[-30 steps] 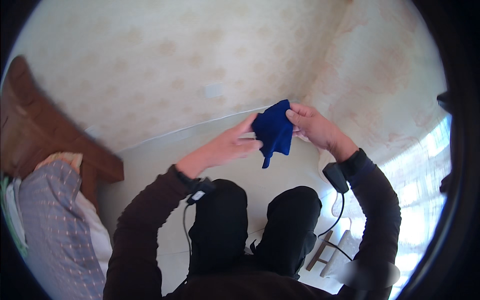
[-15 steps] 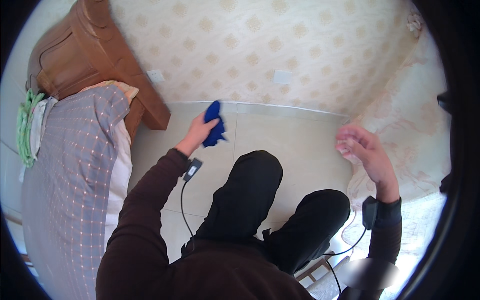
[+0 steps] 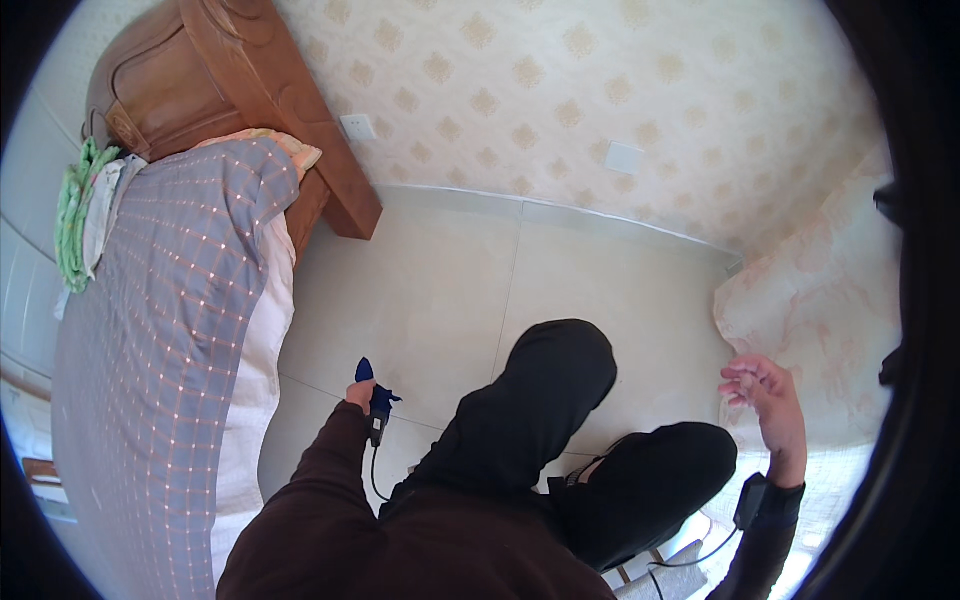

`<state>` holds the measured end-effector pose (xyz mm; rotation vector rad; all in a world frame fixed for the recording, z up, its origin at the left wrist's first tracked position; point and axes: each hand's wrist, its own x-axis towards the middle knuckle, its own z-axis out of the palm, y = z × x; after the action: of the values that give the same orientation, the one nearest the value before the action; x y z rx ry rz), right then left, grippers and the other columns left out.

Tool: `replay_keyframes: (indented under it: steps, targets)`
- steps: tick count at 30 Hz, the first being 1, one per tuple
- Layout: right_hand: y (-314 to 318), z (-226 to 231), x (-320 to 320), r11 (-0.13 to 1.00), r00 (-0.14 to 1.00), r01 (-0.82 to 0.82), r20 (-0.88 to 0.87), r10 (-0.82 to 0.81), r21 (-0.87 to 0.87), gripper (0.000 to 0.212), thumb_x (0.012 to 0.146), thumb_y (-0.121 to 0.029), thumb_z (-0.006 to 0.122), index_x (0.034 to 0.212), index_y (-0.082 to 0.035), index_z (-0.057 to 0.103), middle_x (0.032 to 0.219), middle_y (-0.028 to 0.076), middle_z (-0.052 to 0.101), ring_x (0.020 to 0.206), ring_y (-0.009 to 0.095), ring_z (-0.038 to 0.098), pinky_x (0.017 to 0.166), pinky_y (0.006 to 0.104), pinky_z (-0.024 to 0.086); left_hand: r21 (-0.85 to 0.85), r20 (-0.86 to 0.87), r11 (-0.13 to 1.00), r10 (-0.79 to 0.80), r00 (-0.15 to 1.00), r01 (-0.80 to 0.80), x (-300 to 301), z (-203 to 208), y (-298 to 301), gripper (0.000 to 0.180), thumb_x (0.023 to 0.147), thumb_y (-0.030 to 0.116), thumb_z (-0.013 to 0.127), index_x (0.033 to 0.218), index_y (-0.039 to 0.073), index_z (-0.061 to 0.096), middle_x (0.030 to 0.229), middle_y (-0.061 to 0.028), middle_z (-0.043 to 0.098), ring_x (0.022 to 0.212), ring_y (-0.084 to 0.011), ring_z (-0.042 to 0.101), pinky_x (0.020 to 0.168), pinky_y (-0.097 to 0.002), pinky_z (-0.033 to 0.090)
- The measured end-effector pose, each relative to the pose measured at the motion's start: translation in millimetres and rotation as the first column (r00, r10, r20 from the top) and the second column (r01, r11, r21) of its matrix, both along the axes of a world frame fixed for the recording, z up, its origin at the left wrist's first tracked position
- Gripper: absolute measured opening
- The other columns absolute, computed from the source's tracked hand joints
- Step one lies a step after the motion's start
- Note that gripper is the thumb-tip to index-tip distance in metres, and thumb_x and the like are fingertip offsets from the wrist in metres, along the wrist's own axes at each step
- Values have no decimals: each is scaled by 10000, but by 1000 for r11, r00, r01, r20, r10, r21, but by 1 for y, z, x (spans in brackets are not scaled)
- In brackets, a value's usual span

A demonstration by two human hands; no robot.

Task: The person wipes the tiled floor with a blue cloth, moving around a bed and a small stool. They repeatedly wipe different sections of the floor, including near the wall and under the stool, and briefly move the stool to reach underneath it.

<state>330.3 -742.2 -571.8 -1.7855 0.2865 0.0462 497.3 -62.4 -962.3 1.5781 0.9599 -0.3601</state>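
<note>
A dark blue cloth [image 3: 381, 398] is gripped in my left hand [image 3: 359, 394], which hangs low beside the bed, over the tiled floor. Part of the cloth sticks out above the fist and part shows along its right side. My right hand [image 3: 768, 392] is raised near the patterned curtain [image 3: 815, 300] at the right. Its fingers are loosely curled and apart, and nothing shows between them. Whether the fingertips touch the curtain I cannot tell.
A bed with a grey checked cover [image 3: 190, 270] and a carved wooden headboard [image 3: 250, 75] fills the left side. A green towel [image 3: 75, 225] lies at its far edge. Ahead stands a patterned wall [image 3: 540, 110]. A chair [image 3: 665, 575] shows behind my legs.
My left hand has drawn back toward my body and lower, carrying the blue cloth. My right hand has also come nearer. The view has shifted, with the bed and wall appearing farther right.
</note>
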Motion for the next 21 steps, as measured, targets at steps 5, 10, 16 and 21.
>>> replay_keyframes:
  steps: [5, 10, 16, 21]
  targets:
    - [6, -11, 11, 996, 992, 76, -100, -72, 39, 251, 944, -246, 609, 1099, -50, 628, 994, 76, 669, 880, 191, 668, 742, 298, 502, 236, 23, 970, -64, 998, 57, 10, -48, 0, 236, 853, 196, 596, 922, -20, 659, 894, -149, 684, 813, -284, 661, 717, -406, 530]
    - [12, -20, 34, 989, 971, 135, -204, -121, 59, 280, 916, -264, 646, 1092, -47, 625, 991, 87, 679, 861, 198, 676, 721, 288, 504, 587, -371, 502, -531, 762, 636, 23, -73, -5, 255, 829, 170, 586, 975, -36, 628, 981, -233, 670, 937, -389, 656, 769, -415, 539]
    - [4, -35, 73, 989, 947, 121, -308, -89, 86, 261, 908, -225, 647, 1079, -28, 623, 985, 97, 672, 873, 220, 676, 724, 304, 505, 735, 149, 666, 28, 988, -130, 75, -66, -43, 451, 805, 97, 536, 1181, -131, 432, 1068, -360, 595, 988, -489, 601, 868, -503, 492]
    - [-30, -49, 114, 986, 911, 157, -392, -127, 46, 196, 917, -141, 580, 1070, -24, 614, 952, 93, 668, 839, 207, 676, 690, 293, 505, 796, 206, 604, -200, 958, -45, 211, -15, -74, 629, 790, 157, 599, 1326, -87, 379, 1044, -332, 624, 969, -484, 605, 845, -508, 492]
